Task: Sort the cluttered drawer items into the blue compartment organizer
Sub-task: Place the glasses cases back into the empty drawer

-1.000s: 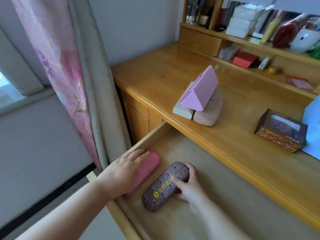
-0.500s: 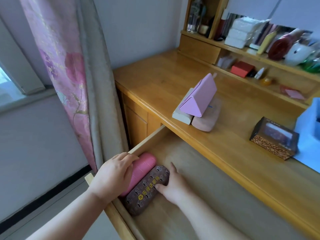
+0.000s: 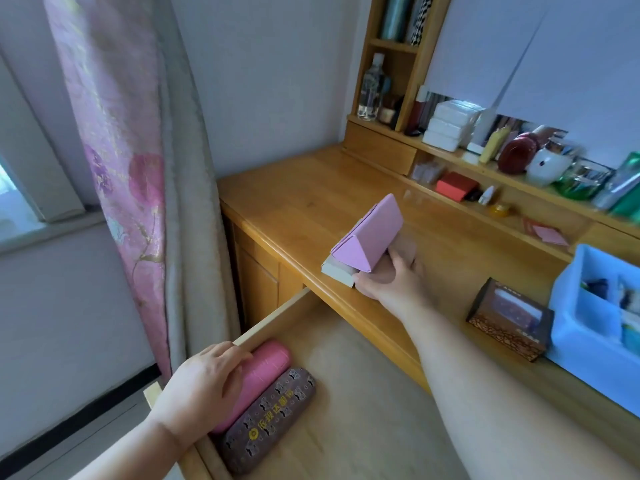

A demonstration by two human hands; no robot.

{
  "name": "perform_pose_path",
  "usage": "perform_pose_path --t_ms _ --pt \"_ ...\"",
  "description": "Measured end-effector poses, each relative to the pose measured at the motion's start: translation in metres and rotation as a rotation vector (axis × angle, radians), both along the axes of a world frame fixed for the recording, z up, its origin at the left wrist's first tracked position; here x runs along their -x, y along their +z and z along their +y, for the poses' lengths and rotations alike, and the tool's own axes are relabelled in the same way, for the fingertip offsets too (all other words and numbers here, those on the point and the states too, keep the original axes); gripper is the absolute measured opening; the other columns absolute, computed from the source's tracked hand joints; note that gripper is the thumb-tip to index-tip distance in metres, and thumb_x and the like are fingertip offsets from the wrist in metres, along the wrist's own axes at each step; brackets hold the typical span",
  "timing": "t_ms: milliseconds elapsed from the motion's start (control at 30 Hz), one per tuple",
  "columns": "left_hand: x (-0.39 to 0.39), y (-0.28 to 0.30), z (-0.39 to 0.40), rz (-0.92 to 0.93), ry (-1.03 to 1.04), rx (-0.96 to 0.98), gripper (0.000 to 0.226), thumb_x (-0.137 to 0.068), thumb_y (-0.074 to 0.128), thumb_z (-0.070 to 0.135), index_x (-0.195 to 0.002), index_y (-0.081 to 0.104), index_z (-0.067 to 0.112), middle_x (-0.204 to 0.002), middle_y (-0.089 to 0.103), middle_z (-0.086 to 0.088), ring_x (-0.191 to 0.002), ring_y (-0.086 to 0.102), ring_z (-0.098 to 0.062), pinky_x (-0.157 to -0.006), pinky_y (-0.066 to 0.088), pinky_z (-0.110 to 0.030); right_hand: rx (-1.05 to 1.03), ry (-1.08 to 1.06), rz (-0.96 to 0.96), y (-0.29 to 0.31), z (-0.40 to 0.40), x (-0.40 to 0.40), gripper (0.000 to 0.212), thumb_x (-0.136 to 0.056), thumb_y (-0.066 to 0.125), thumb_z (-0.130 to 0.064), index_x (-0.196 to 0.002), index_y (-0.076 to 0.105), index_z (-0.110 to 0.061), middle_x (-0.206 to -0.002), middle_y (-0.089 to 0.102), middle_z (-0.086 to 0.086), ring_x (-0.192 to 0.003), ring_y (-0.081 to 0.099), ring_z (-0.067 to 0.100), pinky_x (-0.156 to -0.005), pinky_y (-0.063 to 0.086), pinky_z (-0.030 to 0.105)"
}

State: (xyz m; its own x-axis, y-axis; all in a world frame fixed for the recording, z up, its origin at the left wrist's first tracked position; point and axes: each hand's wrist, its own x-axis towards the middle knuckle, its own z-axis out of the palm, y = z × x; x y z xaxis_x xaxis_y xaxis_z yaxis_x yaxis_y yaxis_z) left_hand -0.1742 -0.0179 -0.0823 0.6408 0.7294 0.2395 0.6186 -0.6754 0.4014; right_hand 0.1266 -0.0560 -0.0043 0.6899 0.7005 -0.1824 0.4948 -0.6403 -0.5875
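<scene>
While the left hand (image 3: 204, 382) rests curled over the pink case (image 3: 258, 375) at the left end of the open drawer (image 3: 346, 410), the right hand (image 3: 388, 275) reaches up onto the desk (image 3: 311, 202) and takes hold of a small pile near its front edge. That pile is a lilac triangular case (image 3: 367, 233) lying across a flat white box (image 3: 337, 273) and a rounded beige case (image 3: 407, 249); the fingers wrap under and around the near end, thumb against the lilac flap, though which of the three pieces they truly grip I cannot tell. Down in the drawer, the pink case lies tight against the left wall with the brown patterned case (image 3: 268, 419) touching its side, the two parallel, which looks like a deliberate way of packing similar shapes together and leaving the remaining floor free. Left fingers bent over the pink case probably keep that row from sliding. Off at the right edge of the desk stands the blue organizer (image 3: 571, 306), already holding small things in its compartments, with a dark patterned box (image 3: 509, 323) just beside it. Judging by the grip, the pile is about to be lifted as one, so the loose lilac case on top could slip off unless the hand stays level.
</scene>
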Motion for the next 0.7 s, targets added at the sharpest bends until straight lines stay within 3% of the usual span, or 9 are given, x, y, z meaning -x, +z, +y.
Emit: perform_pose_path --t_ms 67,233,367,433,567,700 --pt "0.0 0.001 0.0 0.003 0.004 0.009 0.037 -0.079 0.038 0.031 -0.089 0.072 0.021 -0.083 0.067 0.01 -0.072 0.067 -0.014 -0.061 0.054 -0.022 0.039 -0.021 -0.091 -0.003 0.003 -0.001 0.09 -0.06 0.055 -0.075 -0.139 0.02 -0.05 -0.155 0.012 0.002 -0.125 0.044 0.03 -0.103 0.037 0.05" --pt "0.0 0.0 0.001 0.023 0.005 0.013 0.037 -0.078 0.038 0.032 -0.089 0.072 0.021 -0.083 0.067 0.01 -0.071 0.067 -0.013 -0.06 0.054 -0.022 0.031 -0.014 -0.128 -0.006 -0.007 -0.005 0.077 -0.069 0.053 -0.05 -0.14 0.026 -0.038 -0.137 0.036 0.005 -0.113 0.05 0.029 -0.095 0.044 0.049" --pt "-0.001 -0.001 0.001 0.033 0.022 0.005 0.037 -0.077 0.039 0.033 -0.088 0.072 0.021 -0.082 0.067 0.009 -0.071 0.068 -0.015 -0.06 0.055 -0.025 0.112 -0.022 -0.271 0.001 -0.012 -0.003 0.069 -0.073 0.054 -0.059 -0.134 0.031 -0.035 -0.118 0.055 0.003 -0.104 0.056 0.028 -0.09 0.047 0.043" --pt "-0.001 0.0 0.0 0.04 0.034 0.001 0.037 -0.077 0.039 0.033 -0.087 0.071 0.02 -0.08 0.066 0.009 -0.071 0.067 -0.016 -0.06 0.055 -0.025 0.092 -0.05 -0.273 0.003 -0.015 -0.005 0.066 -0.073 0.058 -0.054 -0.131 0.037 -0.03 -0.113 0.06 0.003 -0.102 0.058 0.028 -0.084 0.051 0.039" --pt "-0.001 0.001 0.0 0.046 0.066 0.011 0.041 -0.075 0.035 0.035 -0.087 0.071 0.018 -0.079 0.066 0.006 -0.072 0.066 -0.02 -0.062 0.053 -0.026 -0.043 -0.128 -0.096 0.011 -0.051 -0.01 0.06 -0.071 0.063 -0.037 -0.128 0.047 -0.03 -0.108 0.061 -0.002 -0.094 0.059 0.024 -0.074 0.048 0.032" --pt "-0.002 -0.001 -0.001 0.064 0.082 0.036 0.032 -0.077 0.044 0.027 -0.091 0.07 0.016 -0.083 0.066 0.003 -0.074 0.066 -0.022 -0.064 0.052 -0.027 -0.479 -0.046 0.398 0.016 -0.11 0.01 0.037 -0.075 0.064 -0.018 -0.11 0.059 -0.029 -0.091 0.07 -0.008 -0.083 0.066 0.007 -0.066 0.055 0.024"
